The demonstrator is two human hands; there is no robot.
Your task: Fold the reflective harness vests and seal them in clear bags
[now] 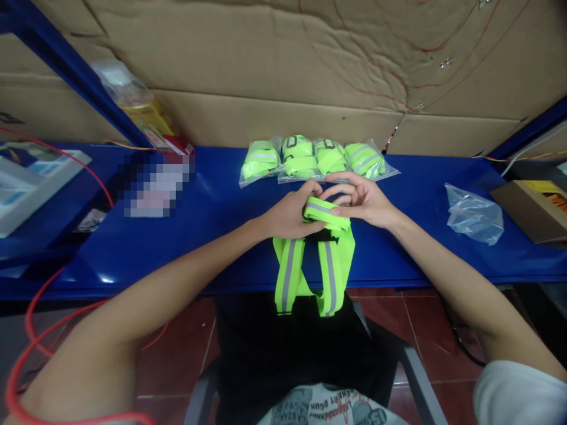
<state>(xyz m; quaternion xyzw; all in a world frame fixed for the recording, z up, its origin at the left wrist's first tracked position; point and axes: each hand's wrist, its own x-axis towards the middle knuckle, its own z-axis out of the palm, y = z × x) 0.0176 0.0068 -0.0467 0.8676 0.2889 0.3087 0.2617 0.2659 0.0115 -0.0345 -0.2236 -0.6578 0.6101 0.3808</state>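
Note:
Neon-yellow elastic straps [331,268] with grey reflective stripes hang in loops over the front edge of the blue table. Both hands hold the upper part of them, where a band is folded over. My left hand [296,213] is closed on the left side of that fold, thumb below. On the right side, my right hand [359,199] pinches the band between thumb and fingers. Just beyond the hands, several clear bags of folded neon straps [261,160] lie in a row, the right ones partly behind my right fingers.
An empty clear plastic bag [476,213] lies to the right, near an open cardboard box [529,209]. A bagged bottle [137,106] stands at the back left. Red tubing [33,301] curves along the left side. Cardboard [248,59] lines the back.

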